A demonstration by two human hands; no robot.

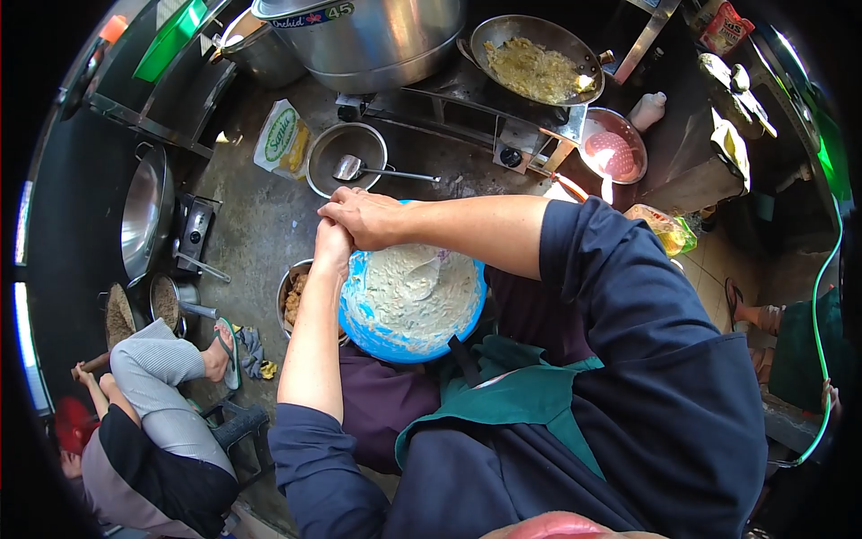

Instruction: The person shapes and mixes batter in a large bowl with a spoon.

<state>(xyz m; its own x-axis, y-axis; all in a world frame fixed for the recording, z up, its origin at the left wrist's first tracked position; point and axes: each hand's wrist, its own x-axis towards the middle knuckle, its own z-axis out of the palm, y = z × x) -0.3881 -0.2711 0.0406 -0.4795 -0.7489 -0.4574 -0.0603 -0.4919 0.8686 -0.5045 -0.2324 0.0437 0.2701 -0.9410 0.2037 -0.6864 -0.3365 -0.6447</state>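
Note:
My left hand [333, 241] and my right hand [370, 218] are pressed together at the far left edge of a blue basin [357, 323]. Closed fingers of the right hand lie over the left, and whatever is between them is hidden. Pale, lumpy batter [391, 292] with small green and orange flecks fills the basin, which sits by my knees. A translucent spoon or scoop [424, 277] rests in the batter. Just left of the basin, partly behind my left forearm, a metal bowl holds brown fried pieces [294, 296].
Ahead stand a metal bowl [373, 136] with a spatula [350, 167] across it, and an oil packet [283, 139]. Behind are a large steel pot [368, 54] and a wok [485, 58] of frying food. At left are another wok [148, 211] and a seated person [162, 395].

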